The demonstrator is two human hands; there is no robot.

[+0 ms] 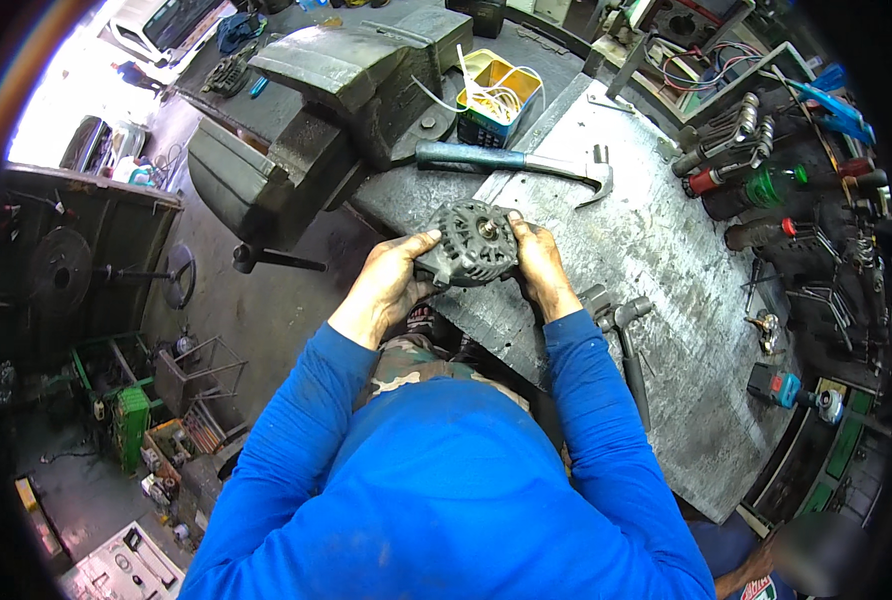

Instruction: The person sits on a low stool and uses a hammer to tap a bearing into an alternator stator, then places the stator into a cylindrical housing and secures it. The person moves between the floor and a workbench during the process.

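Left hand [386,281] and right hand [543,268], fingers [424,241] tight on finned housing [464,244]; apparent cords [496,102] in yellow bin [520,87]

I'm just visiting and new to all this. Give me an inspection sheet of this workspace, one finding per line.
Surface: scuffed grey metal bench top, tools lying on it.
Job's things: dark, slotted round housing with a central shaft, held near the bench edge.
Clutter: claw hammer beyond the housing; second hammer beside the right forearm; power tool farther right.
Hands: left hand and right hand grip the housing from opposite sides.
Cables: white cord in a yellow-walled container; coloured wires, upper right.
Surroundings: large vise; another person, lower right.
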